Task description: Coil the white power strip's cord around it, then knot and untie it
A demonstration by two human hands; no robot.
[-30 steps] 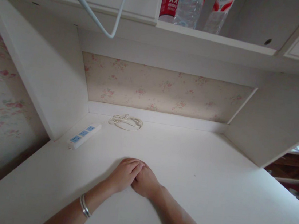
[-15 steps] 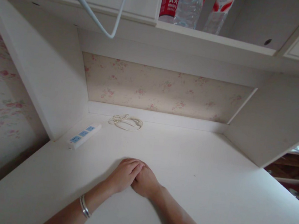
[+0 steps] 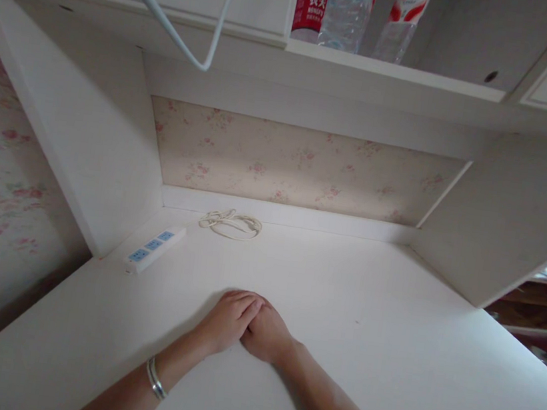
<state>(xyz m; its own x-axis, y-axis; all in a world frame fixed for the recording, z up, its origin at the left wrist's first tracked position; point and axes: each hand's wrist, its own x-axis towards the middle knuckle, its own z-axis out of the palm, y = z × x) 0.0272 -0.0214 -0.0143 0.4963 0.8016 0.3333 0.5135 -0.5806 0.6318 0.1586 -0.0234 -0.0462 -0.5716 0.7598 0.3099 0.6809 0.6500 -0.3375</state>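
Note:
Together on the white desktop point(image 3: 352, 370), my left hand point(image 3: 228, 320) and my right hand point(image 3: 268, 331) rest clasped. The left one lies over the fingers of the right, its own fingers pressed together around them. My right hand is curled closed beneath, with most of its fingers hidden. No object shows in either hand. Around my left wrist is a silver bracelet point(image 3: 156, 378). Nearest to the hands, further back on the left, lies a white power strip point(image 3: 154, 248) with blue socket faces. Behind it, a coiled cream cable point(image 3: 231, 224) sits by the back edge.
White side panels point(image 3: 79, 105) flank the desk. Overhead, a shelf point(image 3: 396, 73) holds a red-labelled bottle point(image 3: 310, 5), a clear plastic bottle point(image 3: 348, 13) and another with a red-and-white label point(image 3: 404, 22). A pale bent rod or cable point(image 3: 174, 37) hangs in front at upper left.

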